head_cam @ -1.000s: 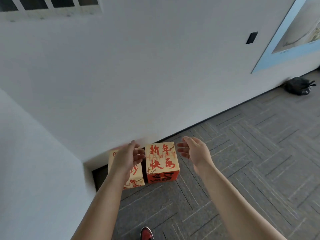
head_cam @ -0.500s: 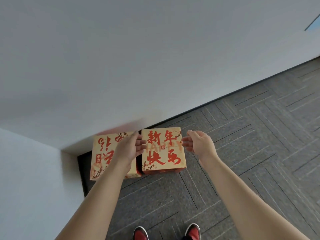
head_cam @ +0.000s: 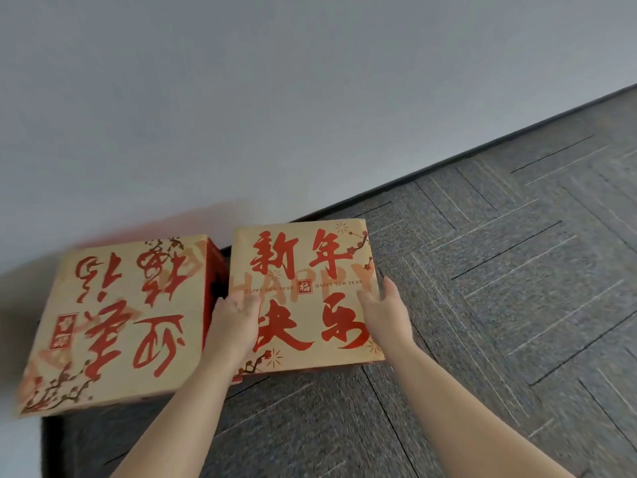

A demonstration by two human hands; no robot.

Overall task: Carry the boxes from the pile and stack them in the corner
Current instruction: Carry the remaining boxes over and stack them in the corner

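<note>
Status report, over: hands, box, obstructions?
Left hand and right hand press opposite edges of the right New Year box. It sits on carpet by the wall. Left New Year box crowds the left hand.

Tan boxes bear red calligraphy and plum-blossom sprigs; grey carpet is herringbone-patterned.
</note>
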